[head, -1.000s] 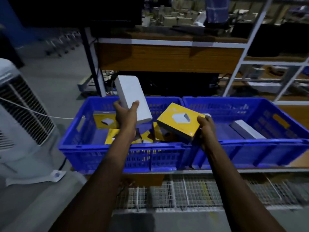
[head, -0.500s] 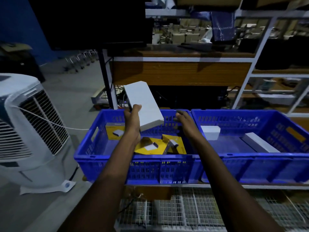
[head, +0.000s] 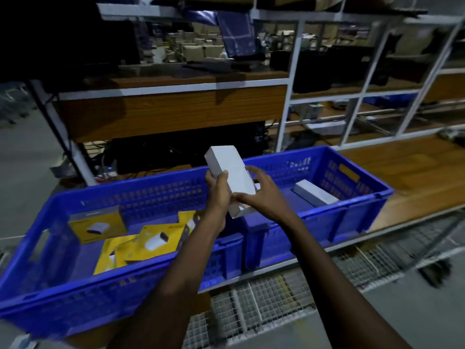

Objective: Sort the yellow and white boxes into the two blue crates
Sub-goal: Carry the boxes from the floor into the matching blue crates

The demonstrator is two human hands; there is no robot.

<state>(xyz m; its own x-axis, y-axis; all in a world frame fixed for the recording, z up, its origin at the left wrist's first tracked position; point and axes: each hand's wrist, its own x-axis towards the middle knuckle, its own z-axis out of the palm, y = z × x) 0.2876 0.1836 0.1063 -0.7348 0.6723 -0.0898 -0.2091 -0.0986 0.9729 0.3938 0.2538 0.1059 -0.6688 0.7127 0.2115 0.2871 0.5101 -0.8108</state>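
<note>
A long white box (head: pixel 232 176) is held tilted over the seam between the two blue crates. My left hand (head: pixel 218 195) grips its left side and my right hand (head: pixel 259 195) grips its lower right end. The left crate (head: pixel 75 285) holds several yellow boxes (head: pixel 157 241), one of them (head: pixel 97 226) leaning on the back wall. The right crate (head: pixel 352 217) holds a white box (head: pixel 314 193) lying flat near its right end. A second small white box there is mostly hidden behind my right hand.
The crates stand on a wooden bench (head: pixel 415 177) with a wire-mesh shelf (head: pixel 276 306) below. Behind them rises a wood-and-white-frame shelving unit (head: pixel 171 109) with dark cables under it. Grey floor lies to the left.
My right hand let the yellow box go into the left crate, then came up and took hold of the white box. The white box moved right, toward the right crate. The view swung right.
</note>
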